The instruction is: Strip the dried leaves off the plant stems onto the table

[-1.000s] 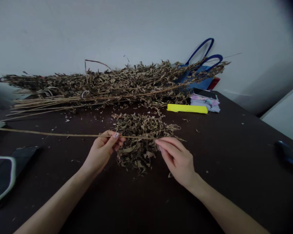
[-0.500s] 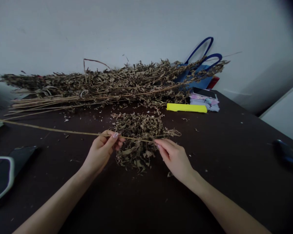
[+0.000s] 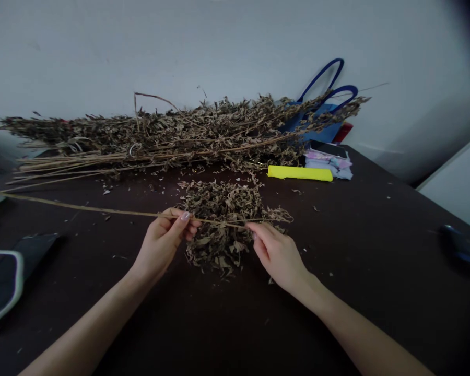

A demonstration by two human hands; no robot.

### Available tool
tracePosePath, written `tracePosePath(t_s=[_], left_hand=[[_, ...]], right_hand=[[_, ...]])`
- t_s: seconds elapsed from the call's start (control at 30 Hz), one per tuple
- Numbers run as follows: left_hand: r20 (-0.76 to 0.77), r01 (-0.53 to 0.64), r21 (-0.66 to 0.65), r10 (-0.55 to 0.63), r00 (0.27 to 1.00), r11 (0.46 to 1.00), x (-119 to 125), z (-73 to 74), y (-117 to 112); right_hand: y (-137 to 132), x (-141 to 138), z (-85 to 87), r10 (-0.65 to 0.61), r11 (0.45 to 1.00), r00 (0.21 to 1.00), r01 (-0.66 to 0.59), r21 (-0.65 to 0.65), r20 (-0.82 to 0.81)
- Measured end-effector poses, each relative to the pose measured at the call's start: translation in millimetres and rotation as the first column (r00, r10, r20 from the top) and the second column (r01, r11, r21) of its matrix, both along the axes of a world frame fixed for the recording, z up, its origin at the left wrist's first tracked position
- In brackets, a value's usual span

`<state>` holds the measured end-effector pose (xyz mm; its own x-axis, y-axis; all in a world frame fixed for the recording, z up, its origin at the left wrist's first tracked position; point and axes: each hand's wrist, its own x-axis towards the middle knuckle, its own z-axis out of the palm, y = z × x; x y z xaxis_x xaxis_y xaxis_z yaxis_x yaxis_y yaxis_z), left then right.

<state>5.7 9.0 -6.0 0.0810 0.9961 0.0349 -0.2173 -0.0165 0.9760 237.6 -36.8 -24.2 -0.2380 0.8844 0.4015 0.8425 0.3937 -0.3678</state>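
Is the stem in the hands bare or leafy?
Bare along the stem left of the left hand; past the right hand, cannot tell against the leaf pile.

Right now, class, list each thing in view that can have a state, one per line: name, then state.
left hand, pinched shut on the stem.
right hand, pinched shut on the stem's leafy end.
stem, bare on its left length, held nearly level.
leaf pile, loose, heaped beneath the hands.
stalk bundle, leafy, lying along the wall.
yellow case, lying flat.
blue bag, upright, handles raised.
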Motion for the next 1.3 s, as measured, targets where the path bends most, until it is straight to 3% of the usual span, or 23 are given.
tracePosePath(t_s=[0.23, 0.53, 1.03, 1.13, 1.3], left_hand=[[-0.019, 0.0, 0.009, 0.0, 1.0, 1.0, 1, -1.1, 0], [-0.044, 0.019, 0.018, -0.018, 0.999, 1.0, 1, -5.7, 0], [-0.076, 0.024, 0.027, -0.022, 0.997, 0.999, 2, -10.2, -1], [-0.053, -0.013, 0.01, 0.013, 0.999, 1.0, 0, -8.1, 1], [-0.015, -0.036, -0.006, 0.036, 0.999, 0.999, -4, -5.6, 4]], right_hand=[[3, 0, -0.1, 0.007, 0.999, 1.0, -0.008, -0.049, -0.025], [5, -2, 2.4, 0.033, 0.989, 0.978, -0.062, -0.135, -0.206], [7, -1, -0.6, -0.027, 0.962, 0.936, -0.071, -0.264, -0.352], [9, -1, -1.8, -0.059, 0.948, 0.909, -0.078, -0.308, -0.412], [6, -2, -0.9, -0.055, 0.912, 0.805, -0.201, -0.359, -0.591]])
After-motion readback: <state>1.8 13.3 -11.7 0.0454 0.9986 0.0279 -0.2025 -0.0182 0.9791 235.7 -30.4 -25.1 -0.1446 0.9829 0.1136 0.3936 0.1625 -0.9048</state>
